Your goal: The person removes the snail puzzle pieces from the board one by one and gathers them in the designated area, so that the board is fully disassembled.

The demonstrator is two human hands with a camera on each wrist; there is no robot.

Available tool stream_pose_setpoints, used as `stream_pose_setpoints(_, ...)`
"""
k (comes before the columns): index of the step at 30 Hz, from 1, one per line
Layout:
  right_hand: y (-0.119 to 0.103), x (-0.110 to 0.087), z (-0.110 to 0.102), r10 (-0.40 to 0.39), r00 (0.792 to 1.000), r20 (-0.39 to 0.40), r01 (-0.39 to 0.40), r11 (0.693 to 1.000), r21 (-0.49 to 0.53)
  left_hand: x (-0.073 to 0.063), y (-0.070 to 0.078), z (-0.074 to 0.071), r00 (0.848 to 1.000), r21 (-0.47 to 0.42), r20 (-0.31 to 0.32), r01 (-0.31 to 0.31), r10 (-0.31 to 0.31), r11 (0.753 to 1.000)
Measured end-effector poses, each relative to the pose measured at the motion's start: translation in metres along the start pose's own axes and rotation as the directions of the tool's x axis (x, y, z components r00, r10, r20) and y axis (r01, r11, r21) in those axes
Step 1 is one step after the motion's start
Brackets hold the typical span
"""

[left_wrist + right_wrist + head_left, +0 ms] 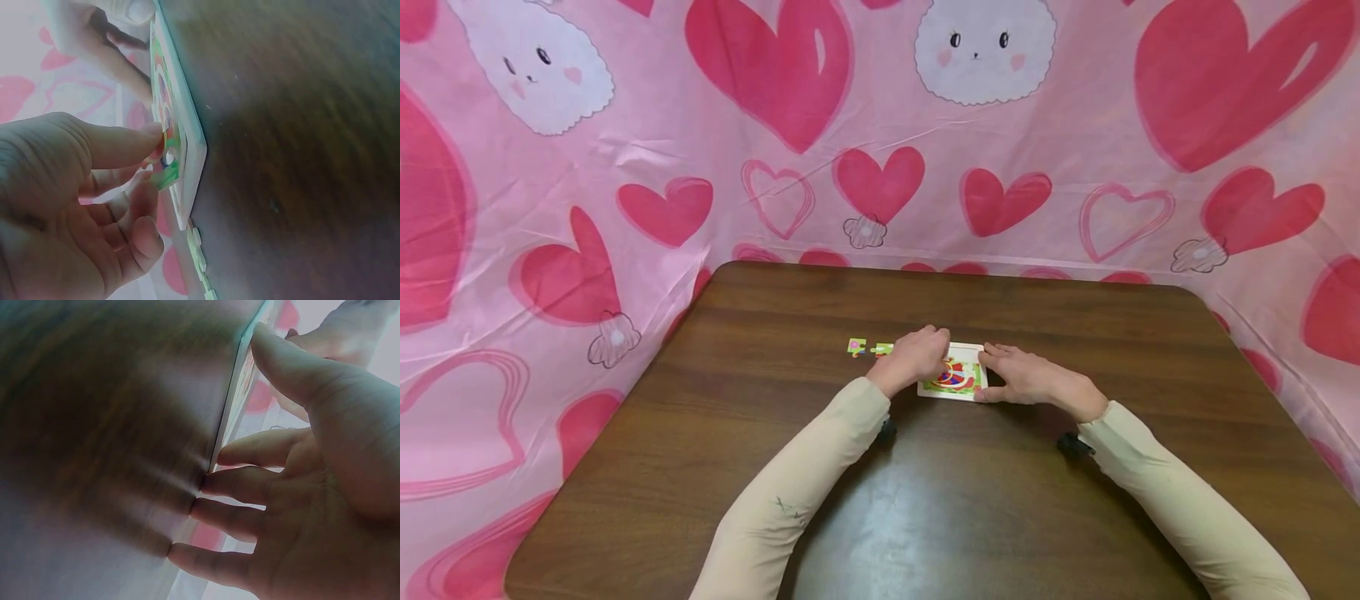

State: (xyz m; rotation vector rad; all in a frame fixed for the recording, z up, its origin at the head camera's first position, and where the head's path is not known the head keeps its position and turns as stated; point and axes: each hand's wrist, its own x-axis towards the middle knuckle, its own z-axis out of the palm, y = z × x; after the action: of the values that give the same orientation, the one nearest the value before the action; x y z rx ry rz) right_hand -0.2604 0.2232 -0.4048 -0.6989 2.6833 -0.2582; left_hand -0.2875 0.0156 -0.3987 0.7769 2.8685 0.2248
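A small jigsaw board with a white frame and a colourful picture lies flat on the table. My left hand is over its left part. In the left wrist view, its thumb and fingers pinch a green-edged puzzle piece, low at the board's surface. At the board's right side is my right hand, with fingers spread and fairly straight. Its thumb touches the frame, while the other fingertips reach down to the tabletop and the board's edge. The left hand covers part of the picture.
Left of the board lie a loose puzzle piece with a pink spot and another green piece, partly behind the left hand. The brown wooden table has rounded corners. A pink heart-patterned cloth hangs behind and beside it.
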Motion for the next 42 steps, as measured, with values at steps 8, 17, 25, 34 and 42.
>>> stream_pose_setpoints(8,0.0,-0.001,0.001,-0.003,1.0,-0.005,0.003,1.0,0.002,-0.005,-0.003,-0.001,0.997,-0.041,-0.046,-0.063,0.061,0.997)
stream_pose_setpoints(17,0.001,-0.001,0.0,0.0,1.0,-0.012,0.0,1.0,-0.007,-0.011,-0.004,-0.008,0.991,-0.092,-0.063,-0.123,0.117,0.988)
stream_pose_setpoints(25,0.001,0.0,-0.001,-0.003,1.0,-0.014,0.003,1.0,-0.009,-0.019,-0.013,-0.014,0.99,-0.147,-0.08,-0.124,0.113,0.981)
stream_pose_setpoints(34,-0.001,0.002,0.001,-0.014,1.0,-0.021,0.014,1.0,-0.019,-0.029,-0.028,-0.019,0.987,-0.218,-0.117,-0.133,0.11,0.967)
stream_pose_setpoints(42,-0.002,0.001,0.001,-0.012,1.0,-0.019,0.012,1.0,-0.022,-0.028,-0.031,-0.016,0.985,-0.255,-0.139,-0.133,0.1,0.958)
